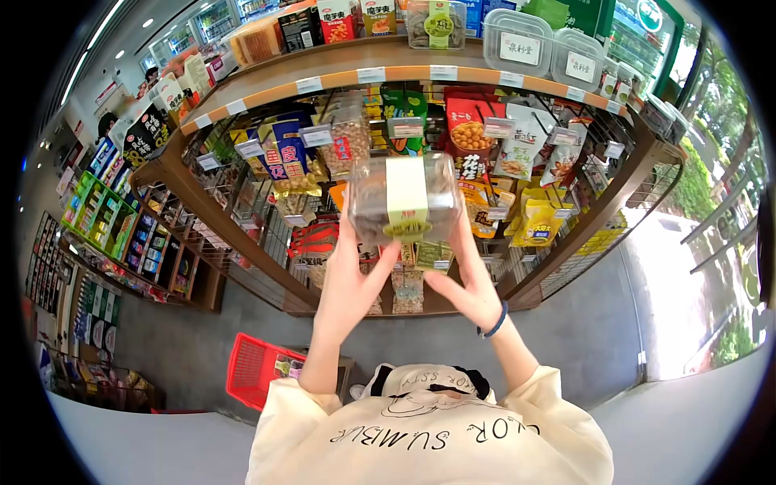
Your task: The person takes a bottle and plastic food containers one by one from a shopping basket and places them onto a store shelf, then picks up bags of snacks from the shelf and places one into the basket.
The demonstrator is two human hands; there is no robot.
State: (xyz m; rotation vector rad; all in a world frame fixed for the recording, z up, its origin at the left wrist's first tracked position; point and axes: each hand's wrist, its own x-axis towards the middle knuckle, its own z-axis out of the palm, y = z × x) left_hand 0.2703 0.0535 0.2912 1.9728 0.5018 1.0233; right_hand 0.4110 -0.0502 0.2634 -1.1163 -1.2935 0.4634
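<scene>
A clear plastic food box (pixel 372 194) with a pale green paper band around it is held up in front of the shelf. Dark contents show through its sides, though I cannot make out what they are. My left hand (pixel 352 271) grips the box's left side, and my right hand (pixel 469 279) grips its right side, with a dark band on that wrist. Both thumbs point inward below the box. Behind it hang snack bags, among them a red bag (pixel 471 129) and a blue and gold bag (pixel 287 158).
The shelf top (pixel 339 61) carries a similar banded box (pixel 436 26), empty-looking clear containers (pixel 517 44) and snack cartons. A red shopping basket (pixel 249 368) with an item inside stands on the floor at the left. More product racks (pixel 101 214) line the left side.
</scene>
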